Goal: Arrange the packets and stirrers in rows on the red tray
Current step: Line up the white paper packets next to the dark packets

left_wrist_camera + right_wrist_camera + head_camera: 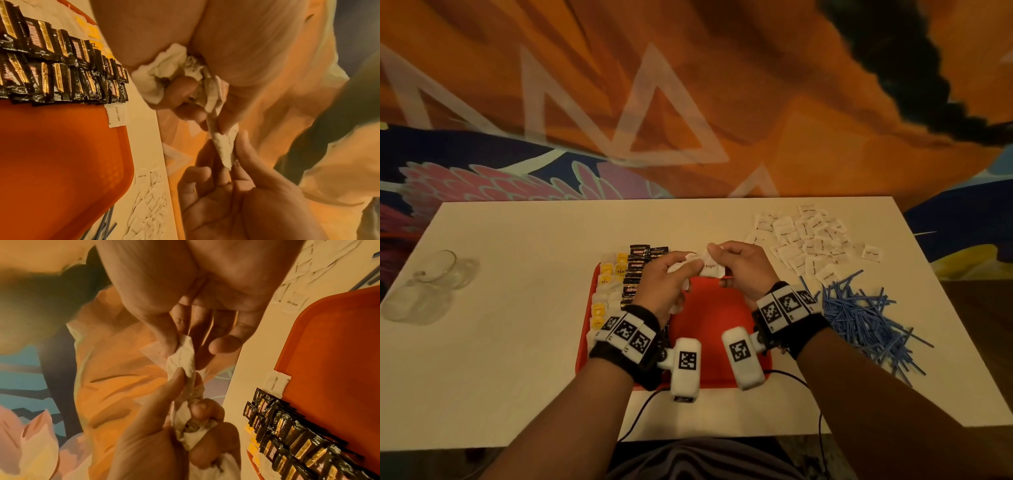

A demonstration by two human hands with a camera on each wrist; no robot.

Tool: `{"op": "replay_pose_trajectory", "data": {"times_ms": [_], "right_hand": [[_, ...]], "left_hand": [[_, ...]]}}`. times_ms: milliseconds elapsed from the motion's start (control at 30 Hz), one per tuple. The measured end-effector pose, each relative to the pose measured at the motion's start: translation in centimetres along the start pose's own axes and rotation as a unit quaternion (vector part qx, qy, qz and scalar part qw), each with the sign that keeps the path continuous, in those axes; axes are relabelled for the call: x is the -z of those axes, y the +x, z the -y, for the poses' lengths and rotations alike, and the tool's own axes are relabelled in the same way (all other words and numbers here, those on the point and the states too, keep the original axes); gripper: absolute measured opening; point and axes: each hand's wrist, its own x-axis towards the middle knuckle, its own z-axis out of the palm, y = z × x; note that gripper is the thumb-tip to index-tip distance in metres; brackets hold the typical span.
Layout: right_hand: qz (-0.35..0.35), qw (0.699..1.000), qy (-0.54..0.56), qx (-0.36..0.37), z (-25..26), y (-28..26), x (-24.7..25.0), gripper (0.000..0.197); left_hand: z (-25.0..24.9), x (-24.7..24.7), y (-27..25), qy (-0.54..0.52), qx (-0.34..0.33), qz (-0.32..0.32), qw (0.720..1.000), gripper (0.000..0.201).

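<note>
Above the far edge of the red tray [709,329], my left hand [683,269] grips a crumpled bunch of white sugar packets [156,81]. My right hand [722,265] pinches one white packet [224,146] at the end of that bunch, so both hands touch it. A single brown sugar packet [117,116] lies on the tray's far rim. Beside it, black coffee packets [635,274] lie in overlapping rows, with yellow tea packets [606,277] along the tray's left side. The left hand hides part of the tray.
A loose pile of white sugar packets [811,240] lies at the table's back right, with a heap of blue stirrers [859,315] just in front of it. A glass cup [431,281] lies at the far left. Black cables trail off the table's front edge.
</note>
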Motion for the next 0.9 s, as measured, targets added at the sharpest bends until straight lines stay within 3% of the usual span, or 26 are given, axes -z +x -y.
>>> {"op": "replay_pose_trajectory", "data": {"times_ms": [67,133,267,400,500,600,733,900], "right_hand": [[-0.006,1.000,0.007,0.004,-0.3,0.0,0.0,0.021],[-0.010,1.000,0.017,0.018,-0.6,-0.1,0.0,0.014],[-0.005,0.998,0.029,0.061,-0.9,-0.6,0.4,0.015],[0.035,0.999,0.022,0.035,-1.1,-0.5,0.6,0.023],[0.026,0.999,0.004,0.030,-1.2,-0.1,0.8,0.017],[0.021,0.999,0.012,0.026,-1.2,0.2,1.0,0.017],[0.030,0.999,0.028,0.021,-1.3,0.2,1.4,0.012],[0.021,0.998,0.063,0.003,-1.7,0.4,1.6,0.008]], "left_hand": [[-0.1,-0.1,0.0,-0.025,0.021,-0.010,0.999,0.023],[0.0,-0.3,0.2,-0.040,0.026,-0.026,0.999,0.027],[0.2,-0.7,0.3,-0.040,-0.012,-0.061,0.997,0.009],[0.6,-0.7,0.6,-0.023,-0.044,-0.073,0.996,0.009],[0.8,-0.6,0.8,-0.047,-0.023,-0.065,0.996,0.006],[1.1,-0.4,0.8,-0.050,0.021,-0.012,0.998,0.034],[1.3,-0.8,0.7,-0.025,0.007,-0.021,0.999,0.008],[1.7,-1.7,1.1,-0.044,-0.012,-0.048,0.998,0.014]]}}
